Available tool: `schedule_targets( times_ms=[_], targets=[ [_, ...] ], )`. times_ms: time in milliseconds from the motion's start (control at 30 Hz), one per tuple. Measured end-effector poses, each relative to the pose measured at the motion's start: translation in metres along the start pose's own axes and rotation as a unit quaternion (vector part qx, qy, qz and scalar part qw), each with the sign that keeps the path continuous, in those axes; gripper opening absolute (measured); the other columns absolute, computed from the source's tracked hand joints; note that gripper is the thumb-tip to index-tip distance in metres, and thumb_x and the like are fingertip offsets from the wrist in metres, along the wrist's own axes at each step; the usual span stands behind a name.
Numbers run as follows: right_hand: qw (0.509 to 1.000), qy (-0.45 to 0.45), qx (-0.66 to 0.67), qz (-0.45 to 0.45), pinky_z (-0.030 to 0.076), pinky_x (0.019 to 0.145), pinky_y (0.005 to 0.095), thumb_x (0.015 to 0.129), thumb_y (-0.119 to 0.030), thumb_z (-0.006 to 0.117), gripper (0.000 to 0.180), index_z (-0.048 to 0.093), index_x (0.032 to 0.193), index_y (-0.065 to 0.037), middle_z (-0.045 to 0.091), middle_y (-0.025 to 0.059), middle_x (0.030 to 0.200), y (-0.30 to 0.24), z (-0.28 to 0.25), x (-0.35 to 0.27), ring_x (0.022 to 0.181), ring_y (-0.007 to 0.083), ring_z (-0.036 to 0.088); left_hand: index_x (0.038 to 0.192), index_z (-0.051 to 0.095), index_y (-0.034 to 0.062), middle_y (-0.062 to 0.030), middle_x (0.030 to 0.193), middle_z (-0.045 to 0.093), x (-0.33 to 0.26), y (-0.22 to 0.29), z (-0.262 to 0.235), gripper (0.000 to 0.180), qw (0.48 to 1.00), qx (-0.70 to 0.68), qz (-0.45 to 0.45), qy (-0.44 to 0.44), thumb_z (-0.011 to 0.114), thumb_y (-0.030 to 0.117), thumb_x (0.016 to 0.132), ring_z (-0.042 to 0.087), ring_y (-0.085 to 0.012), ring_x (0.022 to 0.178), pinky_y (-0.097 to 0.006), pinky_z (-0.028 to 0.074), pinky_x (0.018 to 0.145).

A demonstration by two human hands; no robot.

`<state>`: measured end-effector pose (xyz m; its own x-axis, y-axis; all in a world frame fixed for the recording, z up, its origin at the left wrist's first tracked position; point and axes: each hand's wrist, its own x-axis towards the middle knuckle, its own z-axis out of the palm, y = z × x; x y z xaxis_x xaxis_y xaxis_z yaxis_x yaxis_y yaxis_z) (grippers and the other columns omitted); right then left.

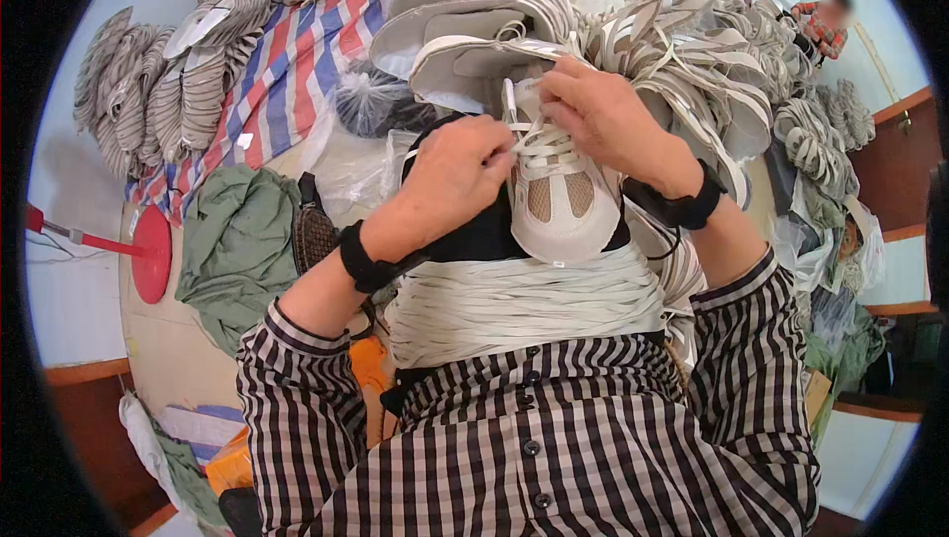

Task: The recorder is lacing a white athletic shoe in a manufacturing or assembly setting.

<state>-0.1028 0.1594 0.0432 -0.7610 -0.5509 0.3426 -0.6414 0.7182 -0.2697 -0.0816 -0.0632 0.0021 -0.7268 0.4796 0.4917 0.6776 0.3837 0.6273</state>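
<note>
On my lap, over dark cloth, lies a cream shoe upper (564, 228) with tan mesh panels, its toe pointing toward me. White shoelace (547, 153) crosses its eyelets. My left hand (457, 169) is closed at the left eyelet row, its fingertips pinched on the lace. My right hand (611, 120) is closed over the upper's right side near the tongue, thumb and fingers pinched together at the lace. The exact bit of lace in each hand is mostly hidden by the fingers. A thick bundle of loose white laces (524, 308) stretches across my waist.
Stacked shoe uppers (484, 28) stand just beyond my hands, with more fanned out (692, 72) at the right. Tied bundles (163, 87) lie on a striped sheet (297, 52) at the far left. Green cloth (237, 235) and a red round stand base (151, 254) are left. Someone (822, 25) is far right.
</note>
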Motion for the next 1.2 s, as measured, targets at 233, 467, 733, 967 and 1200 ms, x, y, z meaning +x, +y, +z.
schedule_targets(
  times_ms=[233, 467, 733, 967, 1200],
  targets=[
    [0.990, -0.008, 0.106, 0.096, 0.044, 0.060, 0.0384, 0.090, -0.009, 0.059, 0.008, 0.058, 0.095, -0.003, 0.058, 0.0142, 0.073, -0.010, -0.020, -0.008, 0.068, 0.0292, 0.056, 0.086, 0.062, 0.0025, -0.0173, 0.068, 0.062, 0.006, -0.015, -0.009, 0.005, 0.992, 0.113, 0.007, 0.051, 0.060, 0.007, 0.086, 0.062, -0.0354, 0.065, -0.042, 0.049, 0.062],
    [0.987, 0.046, 0.093, 0.123, 0.039, 0.055, 0.0288, 0.089, -0.007, 0.057, 0.011, 0.058, 0.099, -0.003, 0.048, 0.0033, 0.067, -0.001, -0.076, -0.039, 0.060, 0.0118, 0.045, 0.094, 0.065, -0.0002, -0.0029, 0.076, 0.067, 0.020, -0.027, -0.027, 0.011, 0.937, -0.273, -0.144, -0.164, 0.063, 0.006, 0.086, 0.060, -0.0094, 0.072, -0.025, 0.048, 0.069],
    [0.937, 0.175, 0.165, 0.254, 0.038, 0.054, 0.0189, 0.091, -0.012, 0.062, 0.015, 0.062, 0.106, -0.008, 0.057, -0.0055, 0.084, 0.004, -0.180, -0.093, 0.064, 0.0021, 0.048, 0.095, 0.065, -0.0007, -0.0003, 0.081, 0.063, 0.013, -0.029, -0.018, 0.013, 0.925, -0.298, -0.179, -0.151, 0.063, 0.007, 0.085, 0.059, -0.0075, 0.077, -0.023, 0.048, 0.075],
    [0.882, 0.262, 0.207, 0.331, 0.036, 0.053, 0.0163, 0.097, -0.017, 0.061, 0.020, 0.060, 0.114, -0.007, 0.048, -0.0079, 0.075, 0.077, -0.250, -0.126, 0.057, 0.0002, 0.037, 0.108, 0.062, 0.0007, -0.0027, 0.095, 0.064, 0.017, -0.029, 0.018, 0.025, 0.935, -0.318, -0.131, -0.089, 0.064, 0.005, 0.083, 0.057, -0.0099, 0.086, -0.025, 0.048, 0.081],
    [0.850, 0.275, 0.262, 0.365, 0.035, 0.053, 0.0181, 0.098, -0.019, 0.062, 0.023, 0.059, 0.117, -0.006, 0.037, -0.0100, 0.064, 0.117, -0.270, -0.118, 0.052, 0.0010, 0.032, 0.111, 0.061, 0.0055, -0.0082, 0.102, 0.053, 0.011, -0.013, 0.025, 0.031, 0.977, -0.175, -0.113, -0.036, 0.065, 0.006, 0.080, 0.057, -0.0191, 0.090, -0.030, 0.050, 0.082]
  ],
)
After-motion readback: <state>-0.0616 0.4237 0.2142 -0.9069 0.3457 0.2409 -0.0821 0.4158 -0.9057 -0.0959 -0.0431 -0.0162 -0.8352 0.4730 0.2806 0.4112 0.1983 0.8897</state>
